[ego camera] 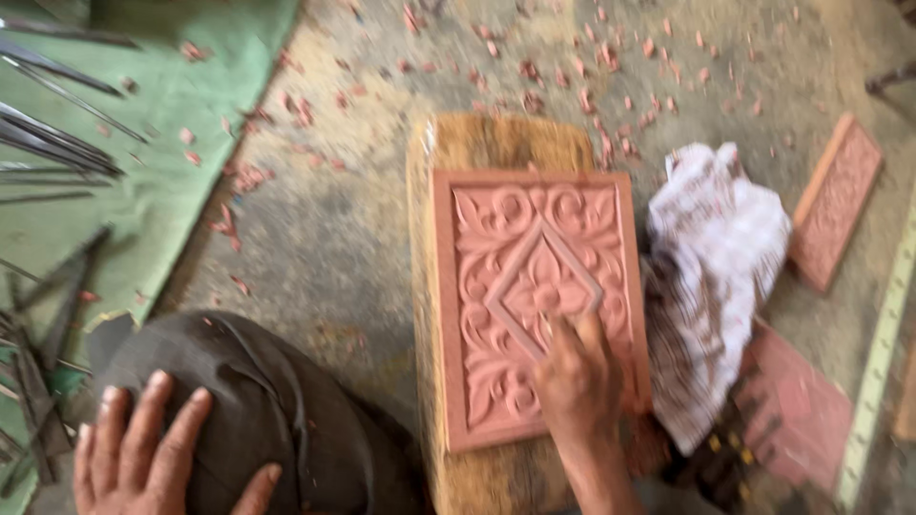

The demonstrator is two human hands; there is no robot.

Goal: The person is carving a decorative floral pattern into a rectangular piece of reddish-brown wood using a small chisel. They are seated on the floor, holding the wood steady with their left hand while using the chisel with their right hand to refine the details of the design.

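While hands lie open, right hand (577,372) touching reddish floral-carved tile (534,296), left hand (143,448) on knee (277,401)

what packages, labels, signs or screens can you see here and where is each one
No packages, labels, signs or screens in view.
Nearest to one: measuring tape, a pale yellow-green strip with tick marks, running up the right edge of the floor, beside the reddish tiles.
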